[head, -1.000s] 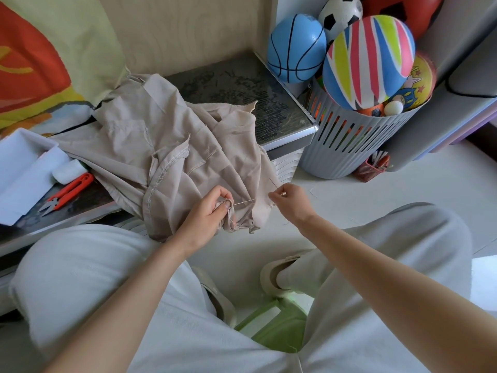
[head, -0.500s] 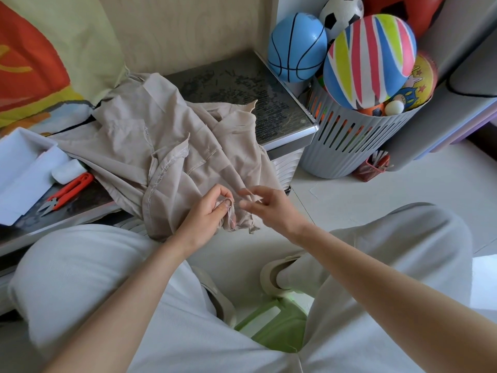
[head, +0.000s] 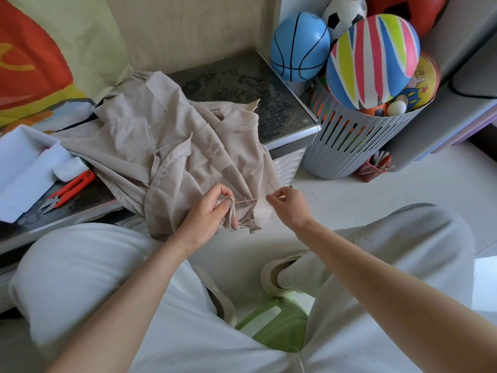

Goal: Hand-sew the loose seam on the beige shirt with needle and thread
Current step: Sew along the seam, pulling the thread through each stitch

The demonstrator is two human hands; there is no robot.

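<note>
Beige shirt (head: 188, 146) overhangs table (head: 255, 90) edge; left hand (head: 207, 208) pinches its hem, right hand (head: 287, 203) pinches needle (head: 272, 186); thread (head: 246, 201) taut between.

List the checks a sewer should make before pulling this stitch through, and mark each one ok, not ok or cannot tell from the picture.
1. Fabric held: the left hand pinches a fold of the beige shirt at the stitching spot. Ok.
2. Needle secured: the right hand pinches the needle, whose end points up and away. Ok.
3. Thread path: the thread runs straight from the fold towards the right hand, with no visible tangle. Ok.
4. Stitch placement on the seam: hidden by the left fingers. Cannot tell.
5. Thread left to sew with: too fine to see. Cannot tell.
6. Cutter ready: the orange snips lie on the table, left of the shirt. Ok.
</note>
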